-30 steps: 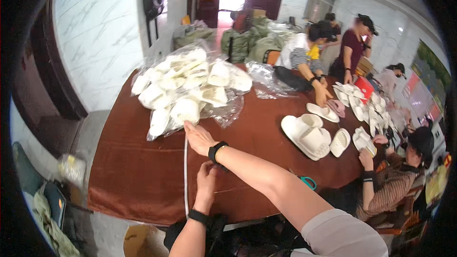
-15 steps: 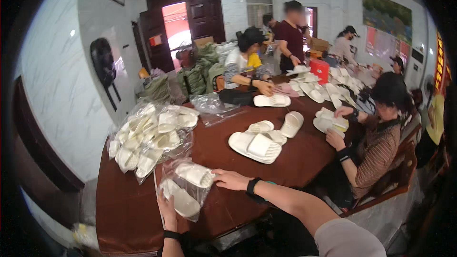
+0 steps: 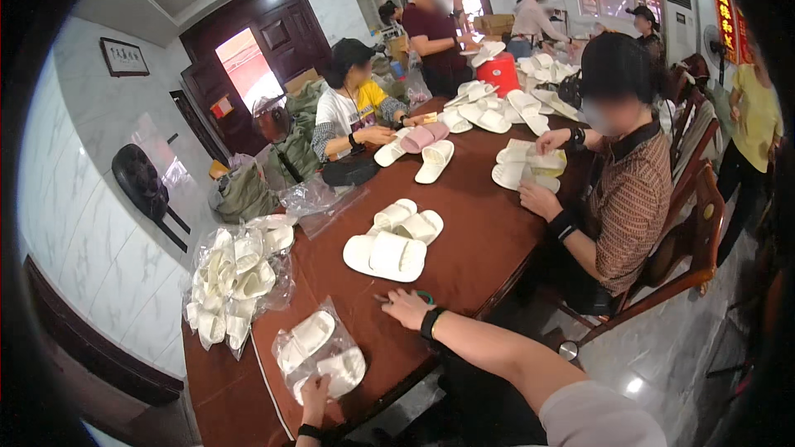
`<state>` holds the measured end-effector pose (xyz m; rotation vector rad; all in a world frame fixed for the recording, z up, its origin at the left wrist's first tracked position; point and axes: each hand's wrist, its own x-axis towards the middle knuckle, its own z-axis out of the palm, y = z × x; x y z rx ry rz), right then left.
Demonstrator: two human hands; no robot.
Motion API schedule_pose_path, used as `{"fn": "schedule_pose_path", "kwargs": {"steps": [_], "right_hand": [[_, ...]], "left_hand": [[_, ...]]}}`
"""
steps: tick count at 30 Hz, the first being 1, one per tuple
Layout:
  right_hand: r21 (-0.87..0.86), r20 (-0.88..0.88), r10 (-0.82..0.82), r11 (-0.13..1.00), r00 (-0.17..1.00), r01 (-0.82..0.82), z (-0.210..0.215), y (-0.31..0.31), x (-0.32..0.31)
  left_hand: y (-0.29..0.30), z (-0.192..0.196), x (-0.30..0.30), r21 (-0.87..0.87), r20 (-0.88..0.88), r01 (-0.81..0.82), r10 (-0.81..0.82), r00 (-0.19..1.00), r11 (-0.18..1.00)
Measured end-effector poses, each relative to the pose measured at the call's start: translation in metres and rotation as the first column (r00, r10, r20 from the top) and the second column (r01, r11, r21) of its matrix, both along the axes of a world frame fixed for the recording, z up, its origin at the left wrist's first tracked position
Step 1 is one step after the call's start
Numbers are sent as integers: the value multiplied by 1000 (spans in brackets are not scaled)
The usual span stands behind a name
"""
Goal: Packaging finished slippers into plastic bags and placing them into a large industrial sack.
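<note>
the left hand (image 3: 313, 391) pinches the near edge of a clear, crinkly bag (image 3: 319, 353) holding two white foam slippers, lying at the near left of the brown table (image 3: 480, 232). the right hand (image 3: 407, 308) lies flat, fingers loosely spread, on scissors (image 3: 414, 296) (teal handle peeking out) just beside a bare pair (image 3: 386, 254). bagging looks underway; next seems to call for gripping the scissors.

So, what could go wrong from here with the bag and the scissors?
1. The bagged slippers lie at the table edge, held only by the left hand; they might slide off.
2. The right hand rests on what look like scissors; grabbing them blind could nick a finger.
</note>
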<state>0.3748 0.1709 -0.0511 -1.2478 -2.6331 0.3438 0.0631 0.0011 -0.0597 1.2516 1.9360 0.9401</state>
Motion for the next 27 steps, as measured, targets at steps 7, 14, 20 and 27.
{"fn": "schedule_pose_path", "kwargs": {"steps": [7,14,20,27], "right_hand": [[188,-339,237,965,911,-181,10,-23,-32],[53,-138,283,959,949,-278,3,-32,-45],[-228,-281,75,963,957,-142,-14,-18,-51],[-152,-341,-9,987,940,-46,-8,-17,-52]], "left_hand": [[10,32,11,247,-501,-32,156,851,969],[-5,-22,-57,300,-425,-107,234,874,948],[6,-7,-57,720,-363,-149,552,751,677],[-16,9,-75,548,313,-459,337,888,700]]}}
